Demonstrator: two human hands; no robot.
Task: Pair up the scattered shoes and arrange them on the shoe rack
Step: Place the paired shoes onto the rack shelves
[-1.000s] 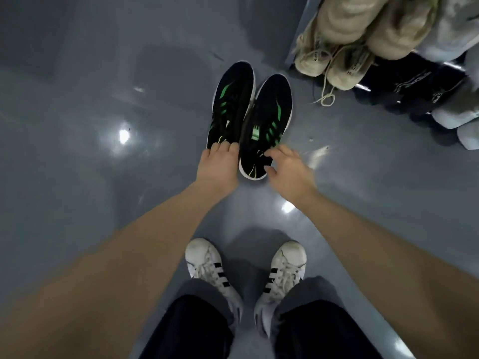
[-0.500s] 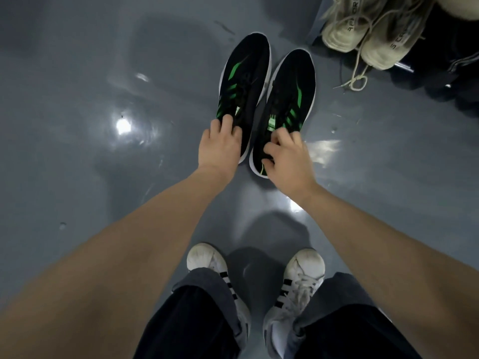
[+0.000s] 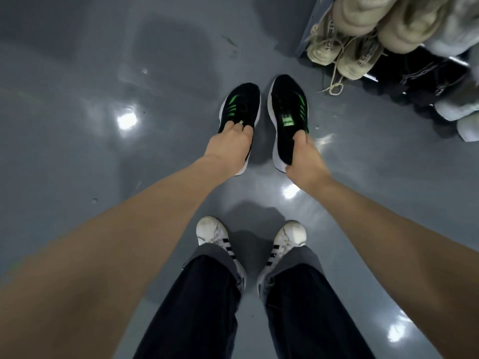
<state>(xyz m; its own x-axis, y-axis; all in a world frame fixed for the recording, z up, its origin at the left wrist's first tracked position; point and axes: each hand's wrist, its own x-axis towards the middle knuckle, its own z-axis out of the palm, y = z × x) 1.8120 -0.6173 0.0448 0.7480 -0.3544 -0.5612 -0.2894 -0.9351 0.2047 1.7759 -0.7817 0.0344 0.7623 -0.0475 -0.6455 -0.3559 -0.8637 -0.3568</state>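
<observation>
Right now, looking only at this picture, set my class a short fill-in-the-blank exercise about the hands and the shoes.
1. Each of the hands, left hand and right hand, grips one ____ shoe.
2. Those black shoes have ____ stripes.
3. The beige shoes sit on the ____.
Missing words: black; green; rack

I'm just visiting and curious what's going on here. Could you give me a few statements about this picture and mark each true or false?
1. Each hand grips one black-and-green shoe: left hand the left shoe, right hand the right shoe. True.
2. The two black shoes are stacked on each other. False: they are side by side with a gap.
3. The person wears white sneakers. True.
4. The beige shoes lie between the person's feet. False: they are at the upper right, on the rack.
</observation>
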